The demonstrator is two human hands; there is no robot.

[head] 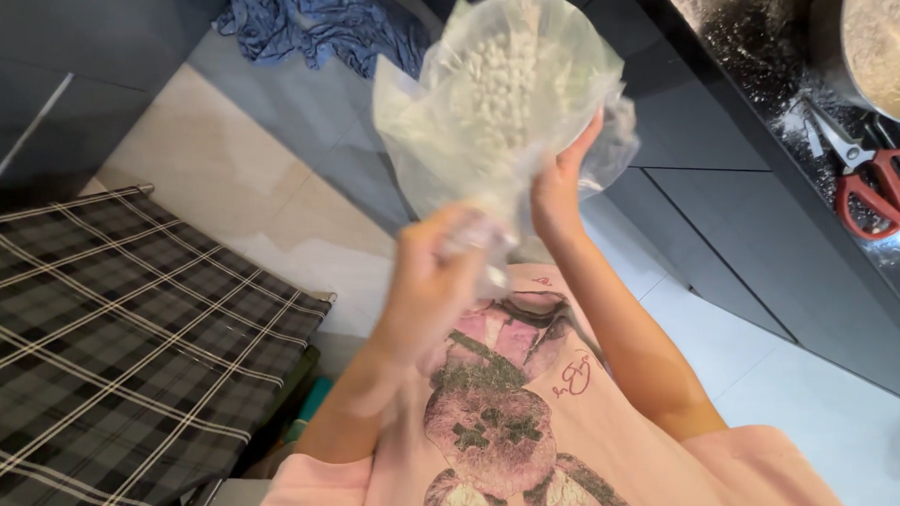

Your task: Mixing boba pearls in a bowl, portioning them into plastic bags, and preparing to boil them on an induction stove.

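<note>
clear plastic bag [504, 91] of small white pellets is held up in front of the chest, between both hands. the left hand [436, 283] is blurred; its fingers are curled shut around the twisted lower end of the bag, just above the pink printed shirt [516, 420]. the right hand [559, 184] is raised a little higher, fingers closed on the bag's side, with one fingertip reaching up along the plastic. the bulging part of the bag sits above both hands, the pellets gathered in its upper middle. to the right, red-handled scissors [871, 183] lie on a dark speckled counter [752, 43] beside a metal pot [881, 38]. a plaid fabric surface [104, 345] is at the left, and a blue cloth [313, 28] lies crumpled on the pale tiled floor [258, 190].
</note>
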